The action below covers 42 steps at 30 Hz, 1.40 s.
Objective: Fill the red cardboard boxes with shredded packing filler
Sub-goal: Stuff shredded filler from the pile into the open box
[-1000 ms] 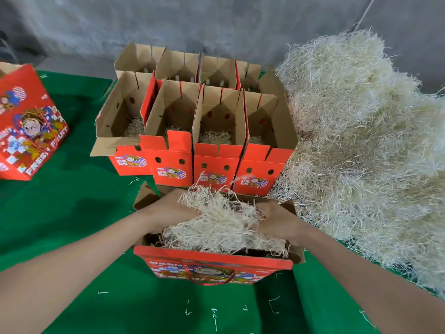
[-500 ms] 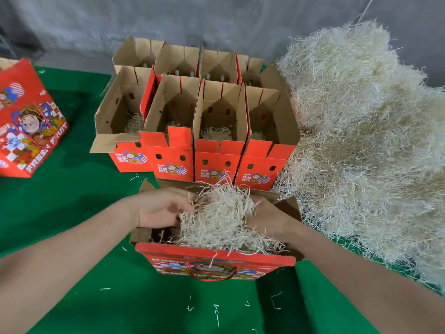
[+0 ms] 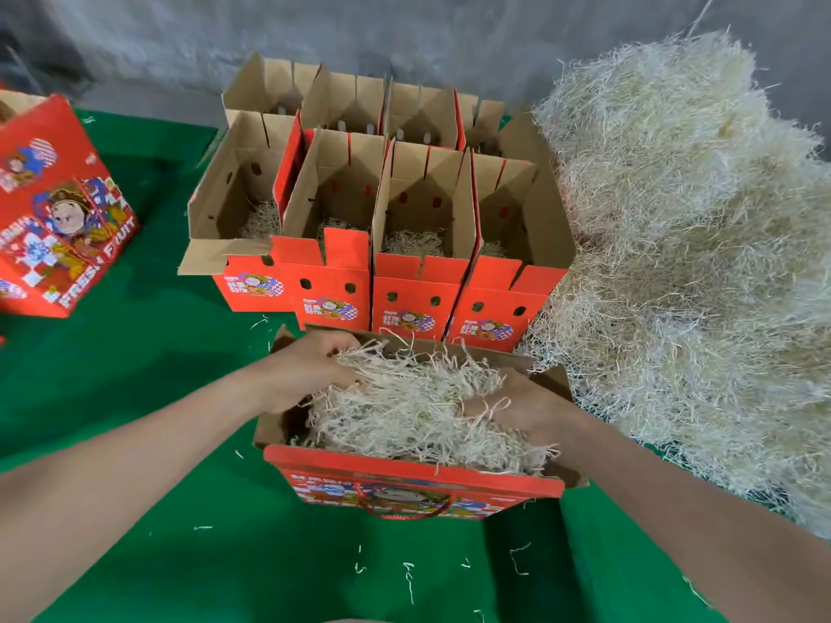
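Right — both hands are in the nearest red box [image 3: 404, 481], which sits on the green table [image 3: 135, 420] just in front of the person, flaps open, its printed front wall and red cord handle [image 3: 407, 514] facing the camera. A pale wad of filler [image 3: 404, 415] mounds above the rim, with strands spilling over the near edge.

The left hand [image 3: 310, 370] is at the far left corner of the box, knuckles up, its grip curled over a tuft of the strands. The right hand [image 3: 526, 411] lies on the right side of the wad with strands looped across its back. Its fingers are sunk in the shreds, so whether that grip is spread or closed I cannot tell.

Just behind, a front row of four open boxes [image 3: 418, 303] stands side by side, flaps up, each with a thin layer of filler on its floor. A second row [image 3: 341, 101] stands behind them, contents hidden.

On the right the big heap [image 3: 674, 263] of shredded filler rises in front of the grey wall [image 3: 404, 29] and presses against the rightmost boxes. Well apart on the left stands a closed red box [image 3: 58, 218] printed "FRESH FRUIT". Loose strands [image 3: 407, 577] dot the table near the person.
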### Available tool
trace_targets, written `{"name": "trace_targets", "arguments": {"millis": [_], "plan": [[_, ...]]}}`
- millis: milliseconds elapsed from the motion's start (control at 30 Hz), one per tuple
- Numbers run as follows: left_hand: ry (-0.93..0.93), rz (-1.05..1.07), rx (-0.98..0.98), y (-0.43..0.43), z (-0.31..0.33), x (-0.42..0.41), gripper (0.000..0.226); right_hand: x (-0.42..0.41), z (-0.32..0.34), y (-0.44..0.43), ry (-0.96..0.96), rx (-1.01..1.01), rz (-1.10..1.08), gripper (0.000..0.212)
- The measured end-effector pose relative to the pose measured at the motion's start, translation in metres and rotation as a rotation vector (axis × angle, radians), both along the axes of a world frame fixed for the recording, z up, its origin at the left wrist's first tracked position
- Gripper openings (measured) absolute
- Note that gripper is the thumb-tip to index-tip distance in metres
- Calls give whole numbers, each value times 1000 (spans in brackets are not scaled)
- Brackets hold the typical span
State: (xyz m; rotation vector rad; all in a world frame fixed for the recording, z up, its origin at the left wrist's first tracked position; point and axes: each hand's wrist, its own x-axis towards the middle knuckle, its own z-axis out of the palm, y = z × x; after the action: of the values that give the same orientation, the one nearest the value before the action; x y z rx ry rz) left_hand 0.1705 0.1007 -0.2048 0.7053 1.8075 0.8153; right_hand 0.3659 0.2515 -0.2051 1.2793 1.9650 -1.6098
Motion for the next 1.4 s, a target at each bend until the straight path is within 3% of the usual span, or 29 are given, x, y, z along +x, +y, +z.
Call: {"name": "trace_targets", "arguments": {"millis": [133, 200, 267, 333, 400, 600, 667, 733, 833, 867, 933, 1000, 1067, 1133, 1167, 1233, 1267, 1333, 1400], "plan": [[36, -40, -59, -2, -5, -3, 65, 6, 2, 7, -62, 68, -12, 95], [-49, -22, -51, 0, -2, -3, 71, 4, 2, 5, -23, 82, -48, 94], [-149, -97, -70, 2, 1, 0, 89, -1, -1, 2, 18, -13, -115, 96], [-132, -223, -123, 7, 0, 11, 106, -10, -7, -6, 48, -110, -128, 95], [26, -280, -155, 14, -6, 20, 102, -18, -13, -10, 32, -85, -69, 86], [462, -328, -232, 5, -1, -1, 58, -6, -17, 3, -91, -9, -144, 103], [573, -295, -269, -3, 2, -8, 65, 1, -14, 7, -89, 1, -216, 105], [482, -220, -239, -8, 1, -14, 84, 7, -18, 15, -74, 47, -287, 100], [-78, -124, -119, -6, 13, -16, 101, 3, -18, 13, -31, -17, -283, 91], [-187, -123, -120, -3, 16, -12, 103, -1, -18, 8, -15, -45, -268, 89], [-203, -204, -191, 7, 19, 4, 105, -9, -13, -2, 39, -115, -223, 75], [-99, -270, -251, 19, 14, 22, 104, -12, -3, -8, 116, -265, -180, 52], [31, -230, -215, 27, 3, 32, 72, -5, 10, -10, 169, -394, -126, 41], [67, -137, -141, 28, 0, 29, 42, 12, 10, -1, 173, -391, -126, 54], [27, -80, -106, 26, 1, 24, 48, 20, 6, 5, 158, -384, -139, 65], [-126, -26, -78, 23, -4, 15, 73, 28, -1, 8, 169, -389, -192, 67], [-190, -54, -70, 21, -4, 16, 72, 26, -3, 6, 178, -372, -225, 70], [-237, -151, -65, 21, -5, 24, 44, 21, -8, 2, 218, -306, -302, 89], [-176, -221, -52, 21, -8, 31, 35, 18, -5, 4, 291, -213, -331, 69]]}}
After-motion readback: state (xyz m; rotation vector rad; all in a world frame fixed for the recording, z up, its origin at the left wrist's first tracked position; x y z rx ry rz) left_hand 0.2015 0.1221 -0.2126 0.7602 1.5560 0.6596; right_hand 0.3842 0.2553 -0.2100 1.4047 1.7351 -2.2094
